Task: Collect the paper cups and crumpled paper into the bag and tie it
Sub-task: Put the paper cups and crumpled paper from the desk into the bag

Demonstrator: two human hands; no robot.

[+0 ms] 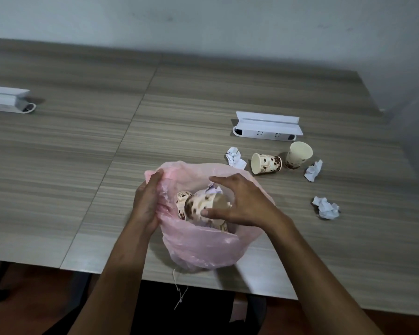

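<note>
A pink plastic bag (203, 247) sits open near the table's front edge. My left hand (146, 204) grips its left rim and holds the mouth open. My right hand (240, 201) holds a spotted paper cup (203, 204) on its side over the mouth. Another cup (182, 198) and a crumpled paper (213, 189) lie inside the bag. To the right, one cup (266, 163) lies on its side and another (298, 155) stands tilted. Three crumpled papers rest nearby: one (235, 158) left of the cups, one (313, 170) to their right, one (325, 207) nearer me.
A white socket block (267, 126) stands behind the loose cups, and a second one (7, 99) at the far left edge. The wooden table (82, 141) has a seam running through its middle. A thin string (179, 293) hangs below the bag over the front edge.
</note>
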